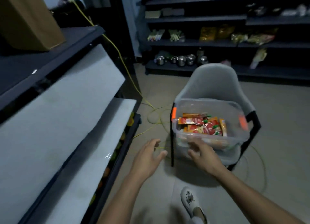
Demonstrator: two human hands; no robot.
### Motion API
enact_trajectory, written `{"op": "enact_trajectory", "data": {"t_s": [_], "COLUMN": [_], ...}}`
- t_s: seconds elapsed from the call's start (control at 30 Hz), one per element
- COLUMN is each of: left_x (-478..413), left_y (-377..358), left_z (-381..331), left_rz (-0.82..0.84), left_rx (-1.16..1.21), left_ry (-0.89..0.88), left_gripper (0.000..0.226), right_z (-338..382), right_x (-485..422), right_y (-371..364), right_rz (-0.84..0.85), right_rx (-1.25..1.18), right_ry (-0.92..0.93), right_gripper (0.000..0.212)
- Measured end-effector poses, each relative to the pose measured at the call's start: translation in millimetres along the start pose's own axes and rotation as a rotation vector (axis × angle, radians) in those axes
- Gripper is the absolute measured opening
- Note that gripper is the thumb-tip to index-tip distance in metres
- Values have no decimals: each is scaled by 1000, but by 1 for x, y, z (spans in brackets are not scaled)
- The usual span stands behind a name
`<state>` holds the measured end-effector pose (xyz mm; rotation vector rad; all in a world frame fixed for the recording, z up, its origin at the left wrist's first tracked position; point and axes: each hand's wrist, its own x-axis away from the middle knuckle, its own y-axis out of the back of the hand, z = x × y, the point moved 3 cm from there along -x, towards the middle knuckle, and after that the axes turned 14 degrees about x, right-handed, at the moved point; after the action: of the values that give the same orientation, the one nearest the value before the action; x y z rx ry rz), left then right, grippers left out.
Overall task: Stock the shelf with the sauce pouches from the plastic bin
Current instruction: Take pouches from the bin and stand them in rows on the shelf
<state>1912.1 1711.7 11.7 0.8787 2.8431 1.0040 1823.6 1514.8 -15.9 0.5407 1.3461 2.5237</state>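
Here, nothing is held in either grip: the left hand (pixel 147 158) is spread with fingers apart above the floor (pixel 276 123), and the right hand (pixel 203 154) is likewise open, its fingers reaching to the near wall of the plastic bin (pixel 186 129); whether that wall is actually touched cannot be told through the blur. The clear bin, marked with orange latches, is set on the seat of a grey chair (pixel 214 82). The sauce pouches (pixel 203 125), red and orange, are piled loosely inside it. A yellow cable (pixel 117 50) is trailed down past the shelf (pixel 70 106) on the left and looped on the floor beside the chair. That shelf's pale tiers are seen slanting down toward the person. A white shoe (pixel 192 203) is planted below the hands. Further dark shelving (pixel 201 42) with packets and steel pots (pixel 181 60) is ranged along the back wall.
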Motion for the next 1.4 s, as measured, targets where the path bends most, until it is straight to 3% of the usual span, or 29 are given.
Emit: {"op": "enact_trajectory", "data": {"t_s": [0.2, 0.5, 0.73, 0.93, 1.0, 1.2, 1.4], "left_x": [-129, -308, -397, -426, -431, -437, -431], "left_y": [-68, -182, -261, -291, -297, -305, -289], "left_z": [-23, 3, 49, 62, 65, 60, 39], "left_rz": [124, 307, 404, 432, 486, 551, 501], "left_rx": [131, 125, -126, -508, -609, -764, -795], "left_ry": [54, 172, 146, 27, 1, -37, -80], "left_gripper": [41, 38, 33, 52, 58, 68, 51], "right_z": [-91, -214, -269, -288, -291, -288, -269], "right_x": [-78, -215, -273, -294, -297, -300, -296], "right_y": [22, 5, -35, -58, -59, -58, -41], "right_rz": [-40, 95, 203, 268, 267, 250, 229], "right_rx": [-114, -184, -237, -399, -432, -501, -540], "right_ry": [-218, -472, -621, -717, -719, -645, -530], "right_gripper": [29, 28, 55, 68, 62, 19, 15]}}
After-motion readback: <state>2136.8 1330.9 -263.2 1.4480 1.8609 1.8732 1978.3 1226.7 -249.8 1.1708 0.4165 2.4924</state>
